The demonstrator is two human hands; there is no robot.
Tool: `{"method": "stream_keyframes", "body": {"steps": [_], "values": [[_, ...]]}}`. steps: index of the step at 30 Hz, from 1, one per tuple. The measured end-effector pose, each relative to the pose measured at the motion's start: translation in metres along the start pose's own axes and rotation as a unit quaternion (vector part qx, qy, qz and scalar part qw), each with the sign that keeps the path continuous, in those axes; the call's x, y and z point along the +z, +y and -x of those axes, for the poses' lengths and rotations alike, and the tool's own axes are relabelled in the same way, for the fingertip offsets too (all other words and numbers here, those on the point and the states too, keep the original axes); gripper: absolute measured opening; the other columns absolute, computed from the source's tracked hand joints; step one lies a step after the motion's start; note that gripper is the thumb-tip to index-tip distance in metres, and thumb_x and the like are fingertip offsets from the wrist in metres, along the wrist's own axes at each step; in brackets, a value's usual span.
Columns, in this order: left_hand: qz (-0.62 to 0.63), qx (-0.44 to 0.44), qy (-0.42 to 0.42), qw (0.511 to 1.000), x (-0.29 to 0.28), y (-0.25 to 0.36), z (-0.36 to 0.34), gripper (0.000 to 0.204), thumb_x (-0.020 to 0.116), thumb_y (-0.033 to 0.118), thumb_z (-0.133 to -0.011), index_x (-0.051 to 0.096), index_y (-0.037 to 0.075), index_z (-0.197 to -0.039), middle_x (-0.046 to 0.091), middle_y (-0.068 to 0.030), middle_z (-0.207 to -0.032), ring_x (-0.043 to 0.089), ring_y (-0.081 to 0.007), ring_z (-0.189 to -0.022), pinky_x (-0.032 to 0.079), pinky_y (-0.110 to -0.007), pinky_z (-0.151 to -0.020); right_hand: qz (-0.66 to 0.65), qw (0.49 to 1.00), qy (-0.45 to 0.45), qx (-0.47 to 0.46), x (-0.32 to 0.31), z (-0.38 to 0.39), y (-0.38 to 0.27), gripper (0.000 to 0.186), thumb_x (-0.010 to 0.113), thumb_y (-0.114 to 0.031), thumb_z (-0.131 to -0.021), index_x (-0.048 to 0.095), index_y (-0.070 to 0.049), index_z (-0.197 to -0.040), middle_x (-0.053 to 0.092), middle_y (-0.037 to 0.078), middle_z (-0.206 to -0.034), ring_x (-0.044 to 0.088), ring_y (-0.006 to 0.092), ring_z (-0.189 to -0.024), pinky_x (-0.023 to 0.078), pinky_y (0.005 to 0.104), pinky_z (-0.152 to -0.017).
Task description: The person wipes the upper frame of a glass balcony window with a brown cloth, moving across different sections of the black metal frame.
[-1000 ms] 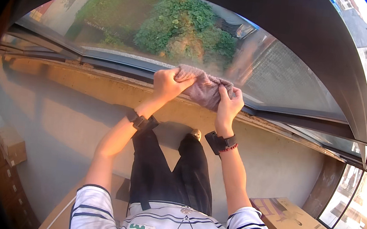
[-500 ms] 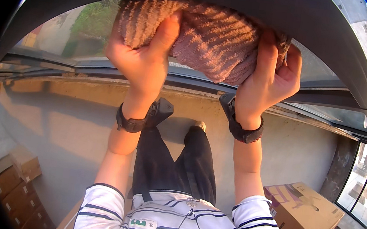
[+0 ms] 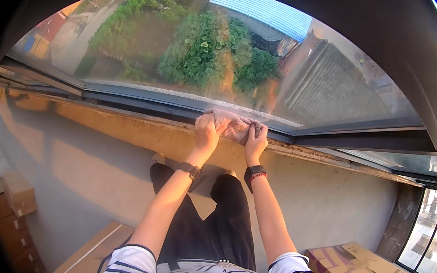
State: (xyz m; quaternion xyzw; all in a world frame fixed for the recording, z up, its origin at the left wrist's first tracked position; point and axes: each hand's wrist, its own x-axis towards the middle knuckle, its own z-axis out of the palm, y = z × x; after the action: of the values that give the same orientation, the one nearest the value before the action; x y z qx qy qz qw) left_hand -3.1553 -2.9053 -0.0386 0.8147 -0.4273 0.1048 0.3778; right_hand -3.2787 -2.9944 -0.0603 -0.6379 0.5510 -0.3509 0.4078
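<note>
A pinkish ribbed cloth (image 3: 236, 126) is stretched between my two hands, down at the lower edge of a large window pane (image 3: 186, 42). My left hand (image 3: 207, 135) is closed on the cloth's left end. Its right end is gripped by my right hand (image 3: 256, 141), thumb toward the middle. The cloth lies against the dark window frame (image 3: 147, 102), and its far side is hidden. Both forearms reach up from below, each with a dark band at the wrist.
Cardboard boxes (image 3: 359, 271) stand at the lower right, and more brown boxes (image 3: 8, 215) are stacked at the left. Another carton (image 3: 91, 254) is beside me at the lower left. Below the window runs a concrete ledge (image 3: 97, 124). Greenery and a blue roof show through the glass.
Both hands have come down with the cloth from high up near the top of the view to the window's bottom frame. The cloth stays held between them.
</note>
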Motion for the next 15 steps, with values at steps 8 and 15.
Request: {"method": "stream_keyframes", "body": {"steps": [8,15], "values": [[0.041,-0.059,-0.101,0.992,-0.003,-0.003,0.001,0.032,0.075,0.031,-0.074,0.061,0.003,-0.079,0.064,-0.0171,-0.073,0.062,-0.037,-0.068,0.049,-0.044,-0.059,-0.041,0.998,-0.039,-0.018,-0.025,-0.018,-0.011,0.021,0.071,-0.018,-0.083,0.064,0.001,-0.09,0.062,0.006,-0.066,0.055,0.0092,-0.064,0.045,0.0283,-0.061],[0.316,-0.069,0.09,0.942,-0.125,0.173,-0.121,0.026,0.076,0.019,-0.073,0.065,0.002,-0.088,0.068,-0.0106,-0.079,0.065,-0.0253,-0.071,0.051,-0.033,-0.065,-0.313,0.926,0.106,-0.183,-0.134,-0.02,-0.204,0.037,0.066,-0.014,-0.088,0.052,0.005,-0.117,0.058,0.007,-0.111,0.053,0.0133,-0.101,0.041,0.0272,-0.092]]}}
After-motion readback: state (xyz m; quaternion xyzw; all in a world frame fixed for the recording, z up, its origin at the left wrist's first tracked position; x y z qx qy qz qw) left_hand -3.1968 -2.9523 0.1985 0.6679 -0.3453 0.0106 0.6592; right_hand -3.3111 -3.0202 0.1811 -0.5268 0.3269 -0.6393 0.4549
